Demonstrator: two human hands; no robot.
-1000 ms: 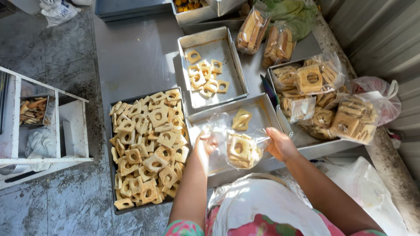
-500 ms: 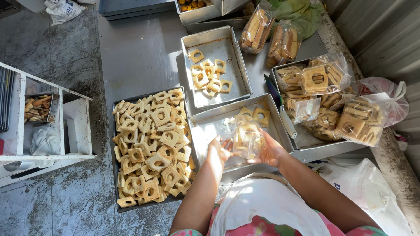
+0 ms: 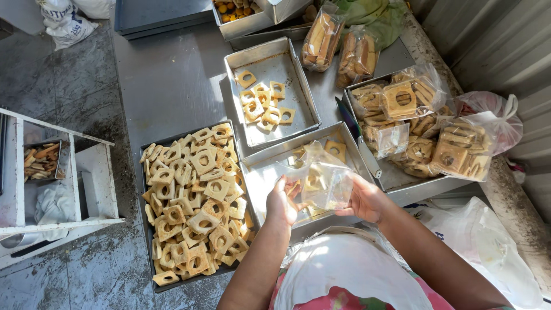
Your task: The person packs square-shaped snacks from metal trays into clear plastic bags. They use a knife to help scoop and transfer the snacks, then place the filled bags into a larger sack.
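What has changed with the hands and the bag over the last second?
Both hands, left hand and right hand, kept hold of the clear bag and lifted it a little over the near tray; the biscuits now lie inside it, held spread open. The heaped tray and packed bags stayed put.

My hands hold a bag (image 3: 322, 185) over the near tray (image 3: 265, 172). At nine o'clock lies the heaped biscuit tray (image 3: 190, 201); at twelve, another tray (image 3: 298, 86); at two, the tray of filled bags (image 3: 402, 178).
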